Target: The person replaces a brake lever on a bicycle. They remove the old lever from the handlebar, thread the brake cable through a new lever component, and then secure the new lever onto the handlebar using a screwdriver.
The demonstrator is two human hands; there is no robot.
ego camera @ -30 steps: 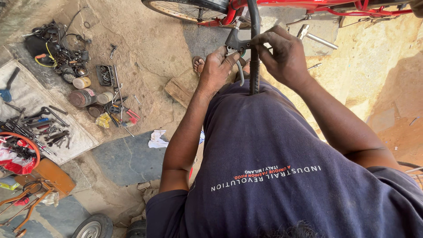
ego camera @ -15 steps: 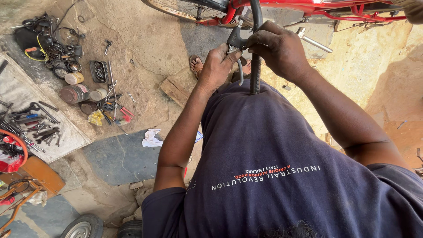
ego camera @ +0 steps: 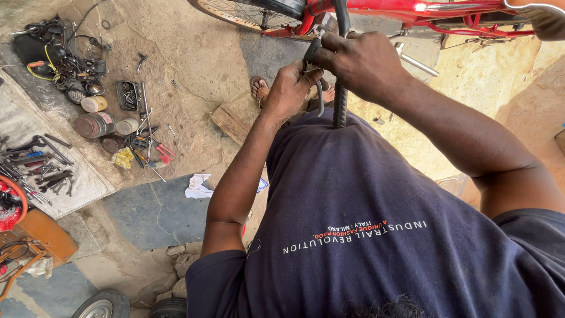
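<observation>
Both hands point(ego camera: 329, 73) on black tube point(ego camera: 340, 109)

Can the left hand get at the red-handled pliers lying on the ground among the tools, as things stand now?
Probably not. The left hand is closed on the black tube up at the red bicycle, and the pliers lie well off to its side on the ground, apart from it.

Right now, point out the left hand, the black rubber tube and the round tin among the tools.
left hand point(ego camera: 291, 91), head view, back of the hand.
black rubber tube point(ego camera: 340, 109), head view, lower stretch below the right hand.
round tin point(ego camera: 94, 125), head view, its side.
</observation>
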